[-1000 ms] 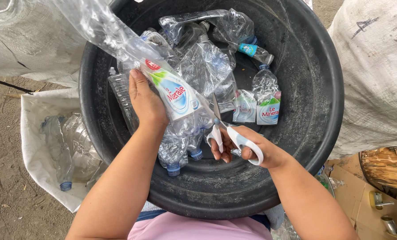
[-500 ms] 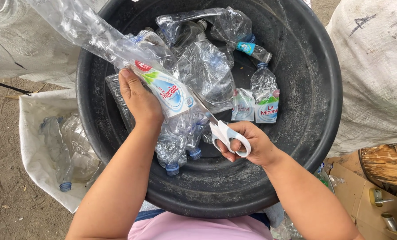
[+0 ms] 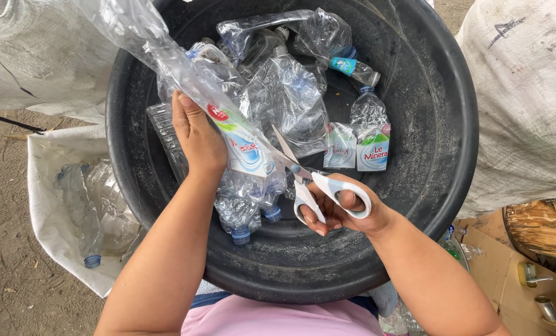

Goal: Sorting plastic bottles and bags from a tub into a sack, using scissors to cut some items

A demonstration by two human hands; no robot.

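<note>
The left hand (image 3: 198,138) is wrapped tight around a long squashed clear bottle (image 3: 184,81) with a white and blue label. The bottle sticks up toward 11 o'clock, over the big black tub (image 3: 443,155). The right hand (image 3: 346,211) has its fingers through the white handles of the scissors (image 3: 315,183). The blades are spread a little and point toward 11 o'clock at the label. More squashed bottles (image 3: 290,93) lie in the tub. At 9 o'clock a white sack (image 3: 47,180) holds other bottles.
</note>
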